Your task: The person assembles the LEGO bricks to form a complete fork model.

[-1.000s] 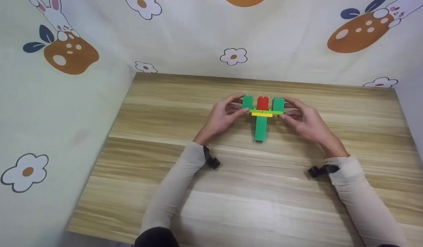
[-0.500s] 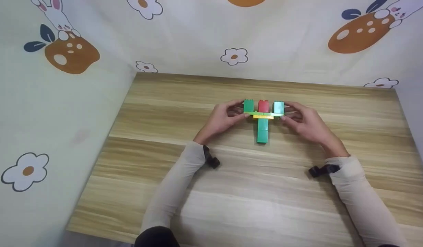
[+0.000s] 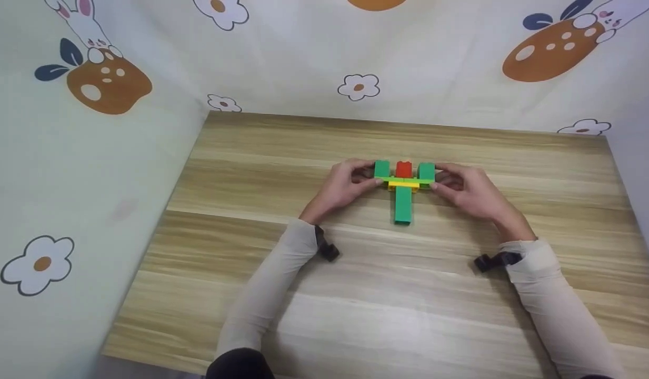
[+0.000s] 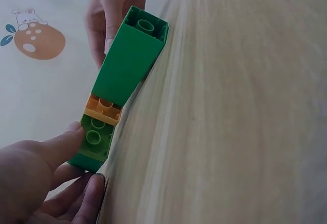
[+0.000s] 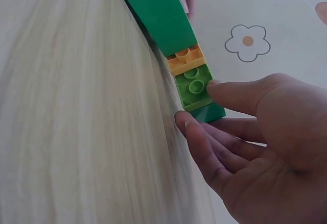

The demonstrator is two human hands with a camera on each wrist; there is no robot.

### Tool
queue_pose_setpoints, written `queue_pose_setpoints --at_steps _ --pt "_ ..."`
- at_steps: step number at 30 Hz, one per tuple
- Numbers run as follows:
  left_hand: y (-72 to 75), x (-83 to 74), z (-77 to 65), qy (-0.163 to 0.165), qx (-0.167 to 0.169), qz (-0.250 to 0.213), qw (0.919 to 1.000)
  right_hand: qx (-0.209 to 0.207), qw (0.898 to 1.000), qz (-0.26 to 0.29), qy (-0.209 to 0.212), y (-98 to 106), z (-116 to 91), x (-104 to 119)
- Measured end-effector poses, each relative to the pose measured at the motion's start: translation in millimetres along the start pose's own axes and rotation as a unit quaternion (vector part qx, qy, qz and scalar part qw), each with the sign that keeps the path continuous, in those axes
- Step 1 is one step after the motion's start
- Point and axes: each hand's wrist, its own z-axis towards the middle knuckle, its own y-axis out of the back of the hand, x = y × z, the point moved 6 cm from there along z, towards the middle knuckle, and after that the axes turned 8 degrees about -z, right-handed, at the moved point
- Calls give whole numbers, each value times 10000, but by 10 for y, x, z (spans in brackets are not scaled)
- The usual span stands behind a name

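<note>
Both hands hold one building-block assembly by its two ends. Its stem of green bricks [image 3: 403, 205] points toward the person, below a yellow plate [image 3: 403, 185] and a crosswise row of light green plates [image 4: 91, 142]. On the far side of that row stand a red brick [image 3: 403, 169] in the middle, a left green brick [image 3: 382, 169] and a right green brick [image 3: 426, 171]. My left hand [image 3: 341, 187] pinches the left end, thumb on the light green plate's underside. My right hand [image 5: 276, 137] does likewise at the right end. Hollow undersides show in both wrist views.
A wood-grain table [image 3: 356, 295] lies under the arms. Behind it and at the left hang pale cloth walls [image 3: 282, 63] printed with rabbits, fruit and flowers. A black wrist camera [image 3: 328, 250] sits on the left cuff, another black wrist camera [image 3: 492, 261] on the right.
The assembly has shifted slightly toward the person and its tilt has altered, with the stem's open end now just showing. Both hands keep their grip and have moved down a little with it.
</note>
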Motion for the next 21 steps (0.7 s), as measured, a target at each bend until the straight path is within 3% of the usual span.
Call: queue_pose_setpoints --at_steps 10,21 --pt "-21 16 -14 241 23 190 9995 30 9999 -98 -46 -30 16 -45" --pt "-14 12 -21 203 28 120 9997 -2 10000 -68 -37 -37 19 -49"
